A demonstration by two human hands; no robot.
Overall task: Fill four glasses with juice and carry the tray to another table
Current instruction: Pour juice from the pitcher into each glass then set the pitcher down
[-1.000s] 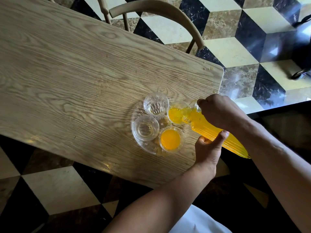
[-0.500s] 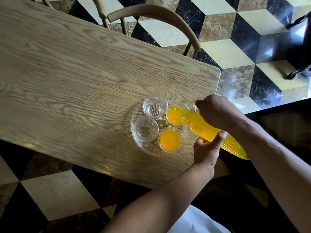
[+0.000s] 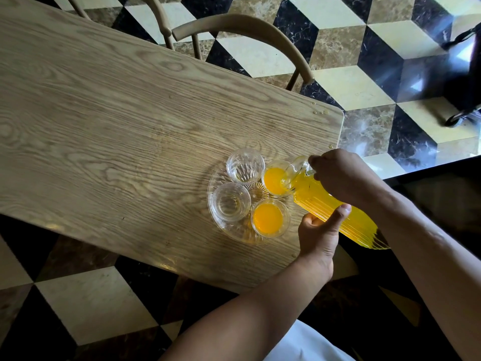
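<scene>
A pale wooden table (image 3: 104, 121) with strong oak-like grain and a rounded corner fills the left and middle of the view, above a floor (image 3: 346, 82) of cream, brown and black marble tiles set in a cube pattern. A bentwood chair (image 3: 247, 27) with a curved back rail stands at the far edge.

Near the table's right end sits a round clear tray (image 3: 217, 222) with a ribbed, sunburst-cut base. Four small round glasses stand on it, close together: two empty ones (image 3: 230, 201) on the left, near and far, a full one (image 3: 269, 218) at the near right holding opaque orange juice, and a fourth (image 3: 274, 180) at the far right, with juice in it and more running in.

The left hand (image 3: 318, 237) comes up from below, its thumb pressed against the near side of a bottle (image 3: 330, 209) and fingers curled under it. The bottle is clear, vertically ribbed glass or plastic, full of orange juice. Its long axis runs from lower right to upper left, tipped down, its mouth pointing into the fourth glass. The right hand (image 3: 343, 175) grips the neck from above, fingers wrapped round it.

No label or writing can be read anywhere. A dark wheeled object (image 3: 463, 82) stands at the far right.
</scene>
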